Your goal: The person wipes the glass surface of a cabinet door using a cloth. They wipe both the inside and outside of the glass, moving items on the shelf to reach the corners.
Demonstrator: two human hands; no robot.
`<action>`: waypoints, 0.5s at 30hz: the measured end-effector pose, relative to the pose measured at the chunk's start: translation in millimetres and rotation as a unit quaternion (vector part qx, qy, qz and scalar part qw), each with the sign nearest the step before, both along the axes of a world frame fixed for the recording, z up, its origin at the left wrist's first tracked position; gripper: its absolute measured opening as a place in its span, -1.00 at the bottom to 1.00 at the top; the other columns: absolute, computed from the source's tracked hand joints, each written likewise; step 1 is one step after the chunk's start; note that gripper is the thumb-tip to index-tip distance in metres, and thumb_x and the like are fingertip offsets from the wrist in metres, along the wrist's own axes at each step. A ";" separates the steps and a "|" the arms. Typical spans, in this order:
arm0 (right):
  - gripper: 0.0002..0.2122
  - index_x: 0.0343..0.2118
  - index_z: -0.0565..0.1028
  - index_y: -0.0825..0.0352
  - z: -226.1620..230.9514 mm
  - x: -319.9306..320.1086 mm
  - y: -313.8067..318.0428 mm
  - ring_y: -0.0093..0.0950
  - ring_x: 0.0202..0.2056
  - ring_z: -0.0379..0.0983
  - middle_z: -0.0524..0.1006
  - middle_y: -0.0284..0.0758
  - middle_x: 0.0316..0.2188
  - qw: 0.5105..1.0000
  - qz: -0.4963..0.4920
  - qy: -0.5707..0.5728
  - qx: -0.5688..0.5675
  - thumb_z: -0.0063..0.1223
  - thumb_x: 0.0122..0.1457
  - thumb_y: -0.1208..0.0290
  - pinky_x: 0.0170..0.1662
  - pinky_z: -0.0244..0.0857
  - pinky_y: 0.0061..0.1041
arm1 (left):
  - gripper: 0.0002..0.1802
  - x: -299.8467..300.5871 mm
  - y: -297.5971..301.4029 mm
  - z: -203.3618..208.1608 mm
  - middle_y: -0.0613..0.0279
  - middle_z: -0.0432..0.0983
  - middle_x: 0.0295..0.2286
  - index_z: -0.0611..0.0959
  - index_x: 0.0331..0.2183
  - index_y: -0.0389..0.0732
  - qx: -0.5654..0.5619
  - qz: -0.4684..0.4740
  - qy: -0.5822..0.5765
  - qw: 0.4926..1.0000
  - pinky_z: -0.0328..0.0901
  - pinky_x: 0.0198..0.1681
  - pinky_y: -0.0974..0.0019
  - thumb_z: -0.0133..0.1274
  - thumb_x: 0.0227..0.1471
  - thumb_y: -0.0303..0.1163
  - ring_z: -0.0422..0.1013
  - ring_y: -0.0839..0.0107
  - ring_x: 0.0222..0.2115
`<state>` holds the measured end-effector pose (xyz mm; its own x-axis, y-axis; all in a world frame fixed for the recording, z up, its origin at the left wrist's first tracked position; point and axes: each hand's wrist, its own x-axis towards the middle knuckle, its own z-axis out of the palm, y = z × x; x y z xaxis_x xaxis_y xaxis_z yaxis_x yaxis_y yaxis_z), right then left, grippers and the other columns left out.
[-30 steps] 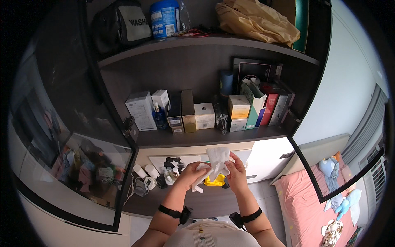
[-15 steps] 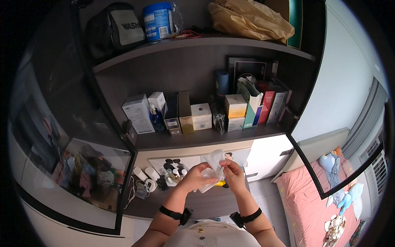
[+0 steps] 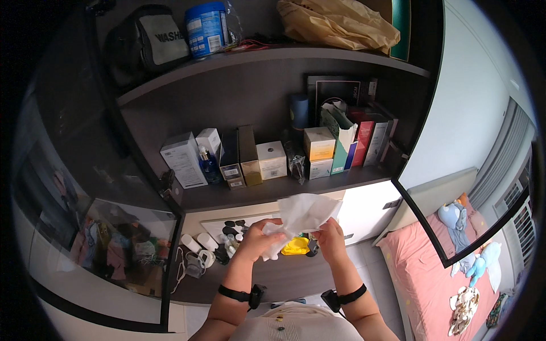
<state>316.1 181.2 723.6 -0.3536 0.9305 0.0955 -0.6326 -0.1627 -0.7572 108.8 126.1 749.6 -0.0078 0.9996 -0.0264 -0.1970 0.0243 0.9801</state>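
A thin white tissue [image 3: 307, 213] is stretched between my two hands, in front of the cabinet and above the dark desk. My left hand [image 3: 257, 241] is closed on its crumpled left part, with the thumb on top. At the opposite side my right hand [image 3: 330, 236] pinches the tissue's right edge. The sheet is partly spread and hides some of what lies behind it. Just beneath it, a yellow thing [image 3: 296, 246] rests on the desk, its kind unclear.
A shelf [image 3: 227, 199] ahead holds several boxes [image 3: 273, 162] and a blue dropper bottle [image 3: 209, 166]. Glass doors stand swung out on both sides. Bottles and a white cable [image 3: 181, 270] lie on the desk [image 3: 239, 278]. A bed [image 3: 415, 250] is at the right.
The tissue has gone from bunched up to partly spread. My right hand has moved slightly right, away from my left. The view has shifted a little.
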 end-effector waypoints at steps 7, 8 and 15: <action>-0.62 -0.04 0.30 0.38 23.0 4.3 -8.3 -0.40 -0.10 0.37 0.42 -0.27 -0.12 0.967 0.113 0.165 -0.158 -0.15 0.13 0.27 -0.04 0.25 -0.44 | -0.61 -11.8 1.2 -5.0 0.13 0.50 -0.34 0.53 -0.25 -0.35 -0.030 -0.013 -0.128 0.991 0.38 -0.29 0.31 0.15 -0.26 -0.61 0.46 0.35 -0.36; -0.62 -0.04 0.30 0.38 16.1 4.5 -3.9 -0.40 -0.10 0.37 0.42 -0.27 -0.12 0.967 0.113 0.165 -0.159 -0.15 0.13 0.27 -0.04 0.25 -0.44 | -0.61 -12.9 1.0 -3.9 0.13 0.50 -0.34 0.53 -0.24 -0.35 -0.027 -0.029 -0.128 0.991 0.37 -0.28 0.31 0.15 -0.26 -0.61 0.46 0.35 -0.36; -0.56 0.00 0.24 0.41 15.2 7.0 8.1 -0.29 -0.11 0.39 0.42 -0.20 -0.14 0.990 0.060 0.028 -0.128 -0.05 0.05 0.37 0.00 0.25 -0.30 | -0.65 -32.8 -0.8 -3.7 0.19 0.53 -0.35 0.57 -0.27 -0.31 -0.002 0.089 -0.069 0.994 0.34 -0.27 0.35 0.06 -0.04 -0.23 0.45 0.37 -0.35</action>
<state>323.1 189.2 738.8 -0.4638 0.8784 -0.1153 -0.6369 -0.4210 -0.6458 76.0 125.3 745.9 -0.1797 0.9828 -0.0430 -0.3310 -0.0193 0.9434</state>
